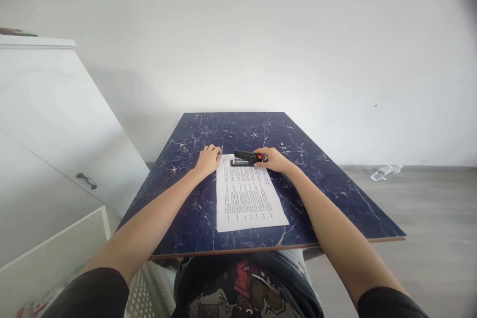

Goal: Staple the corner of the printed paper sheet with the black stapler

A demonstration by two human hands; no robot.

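Observation:
A printed sheet of paper (248, 198) lies on the dark blue marble-patterned table (186, 228), its text running sideways to me. Over its far end lies a black stapler (244, 157) with an orange mark near its rear, its jaws apart and pointing left. The fingers and thumb of my right hand (275, 159) are closed around the stapler's rear end. At the sheet's far left corner is my left hand (209, 159), its fingers bent and pressed together at the paper's edge. The fingertips are partly hidden.
A small dark and silver piece (281, 144) lies on the table, beyond my right hand. A white cabinet with a dark handle (86, 180) stands left. White perforated furniture (143, 290) is low on the left. A clear plastic object (386, 173) rests on the floor at right.

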